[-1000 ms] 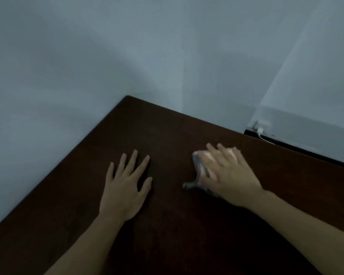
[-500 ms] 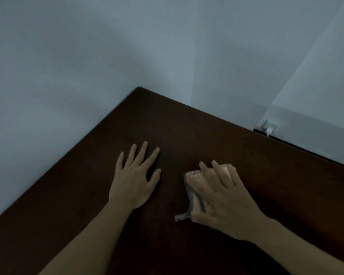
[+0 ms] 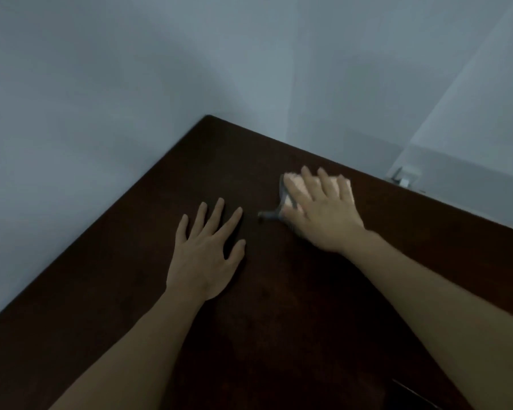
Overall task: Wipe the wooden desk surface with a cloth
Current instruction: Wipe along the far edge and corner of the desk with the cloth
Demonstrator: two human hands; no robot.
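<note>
The dark brown wooden desk (image 3: 279, 306) fills the lower part of the head view, its far corner pushed into the meeting of two pale walls. My right hand (image 3: 323, 214) lies flat and blurred on a small grey and pale cloth (image 3: 282, 202), pressing it onto the desk near the back edge. Most of the cloth is hidden under the palm; only its left edge and a grey corner show. My left hand (image 3: 209, 253) rests flat on the bare wood to the left of the cloth, fingers spread, holding nothing.
Pale walls border the desk on the left and at the back. A white plug with a cable (image 3: 403, 180) sits on a grey ledge beyond the desk's back right edge. A thin dark cable (image 3: 412, 395) shows at the bottom right.
My right hand has slid the cloth away from me toward the back edge, after pulling it nearer half a second ago. The left hand stays planted on the wood.
</note>
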